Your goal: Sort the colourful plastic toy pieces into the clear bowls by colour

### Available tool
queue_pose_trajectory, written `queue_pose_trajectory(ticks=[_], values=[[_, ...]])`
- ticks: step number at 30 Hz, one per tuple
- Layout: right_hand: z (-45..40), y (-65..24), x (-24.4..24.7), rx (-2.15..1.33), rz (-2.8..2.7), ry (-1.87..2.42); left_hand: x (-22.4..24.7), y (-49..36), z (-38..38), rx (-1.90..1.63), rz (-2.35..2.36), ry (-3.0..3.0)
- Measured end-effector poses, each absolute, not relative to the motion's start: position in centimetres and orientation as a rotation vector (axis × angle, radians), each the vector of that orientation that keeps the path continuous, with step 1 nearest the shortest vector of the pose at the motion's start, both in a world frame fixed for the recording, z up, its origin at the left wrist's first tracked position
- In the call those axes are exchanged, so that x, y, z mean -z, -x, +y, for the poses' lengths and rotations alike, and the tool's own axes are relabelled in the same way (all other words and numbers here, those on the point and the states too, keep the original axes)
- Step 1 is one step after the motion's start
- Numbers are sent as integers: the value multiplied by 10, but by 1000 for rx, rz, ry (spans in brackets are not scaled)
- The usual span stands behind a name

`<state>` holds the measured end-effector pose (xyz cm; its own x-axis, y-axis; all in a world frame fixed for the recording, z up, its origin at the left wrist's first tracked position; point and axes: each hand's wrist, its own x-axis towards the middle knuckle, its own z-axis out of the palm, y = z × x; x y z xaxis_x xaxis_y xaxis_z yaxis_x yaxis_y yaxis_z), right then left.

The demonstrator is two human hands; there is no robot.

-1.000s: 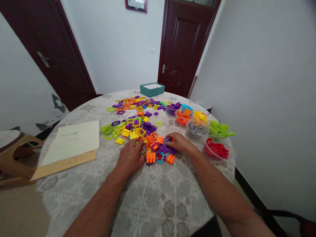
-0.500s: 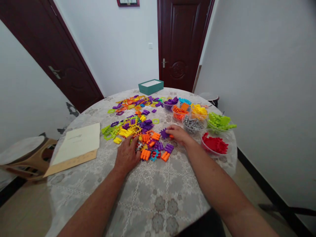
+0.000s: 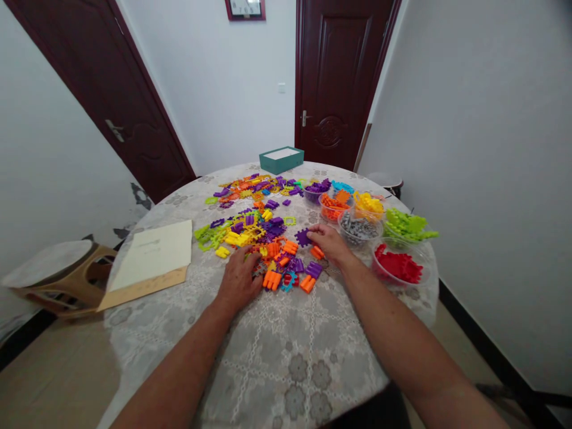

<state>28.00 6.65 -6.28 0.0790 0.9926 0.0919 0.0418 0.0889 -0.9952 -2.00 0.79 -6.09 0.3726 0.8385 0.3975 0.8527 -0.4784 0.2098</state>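
Note:
My right hand (image 3: 328,241) pinches a flat purple toothed piece (image 3: 303,238) between thumb and fingers, at the right side of the loose pieces. An orange piece (image 3: 317,252) lies just under that hand. My left hand (image 3: 240,275) rests at the near left of the pile, fingers bent over small pieces; a grey one (image 3: 258,269) shows by the fingertips, and whether it is gripped cannot be made out. Orange ridged pieces (image 3: 271,280), a blue ring-like piece (image 3: 289,280) and purple ridged pieces (image 3: 313,270) lie between the hands. Yellow pieces (image 3: 238,238) are beyond my left hand.
Clear bowls hold sorted pieces on the right: red (image 3: 397,264), grey (image 3: 360,226), green (image 3: 409,225), yellow (image 3: 368,204), orange (image 3: 333,206) and purple (image 3: 317,186). A green box (image 3: 282,161) stands at the back. Drawing paper (image 3: 154,255) lies left on the tablecloth (image 3: 250,363).
The view has shifted, so everything appears slightly further right. The orange piece beneath my right hand shows more fully. My right hand keeps the purple piece; my left hand stays at the pile.

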Motion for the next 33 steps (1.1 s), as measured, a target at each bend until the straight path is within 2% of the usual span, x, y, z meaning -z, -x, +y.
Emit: queue_pose_trajectory(ticks=[4,8,12,19,21,26,29,33], values=[[65,-277,55,-894,-1242,1250,57,23,7,649,-1506,2653],[54,-265,41,-912,-1310,1214,48,24,2,680,-1432,2718],[39,-243,31,-1028,-1391,1118,36,19,-2,955,-1435,2708],[7,-200,29,-1258,-1594,939,24,8,-10,1403,-1817,2844],[4,-200,27,-1170,-1675,1005,24,8,-10,1528,-1903,2859],[11,-225,21,-471,-1954,1494,22,16,-2,1954,-2273,2398],[14,-231,23,-434,-2072,1659,23,19,2,2219,-2421,2249],[13,-225,31,-522,-2128,1612,25,17,1,2283,-2560,2256]])
